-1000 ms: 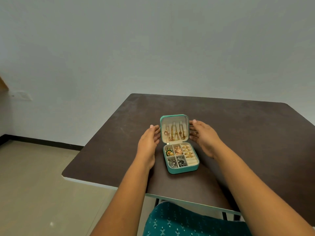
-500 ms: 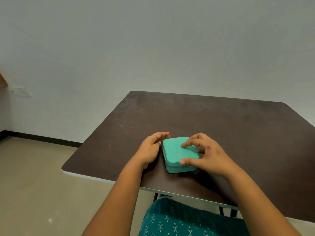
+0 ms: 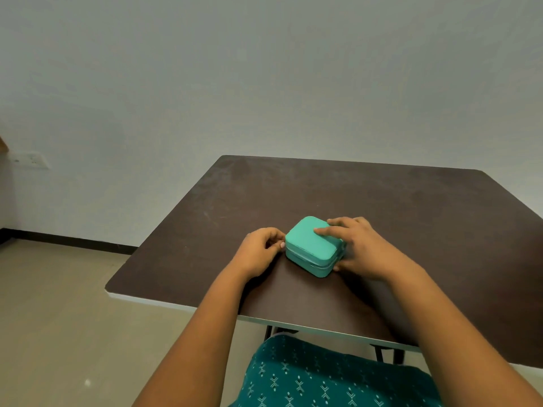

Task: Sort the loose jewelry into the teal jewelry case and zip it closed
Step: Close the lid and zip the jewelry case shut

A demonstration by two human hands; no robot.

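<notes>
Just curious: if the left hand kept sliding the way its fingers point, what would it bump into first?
Probably the teal jewelry case: the left hand has its curled fingertips right at the case's left side, seemingly touching already.

Teal jewelry case (image 3: 311, 245), lid down, flat on table
</notes>
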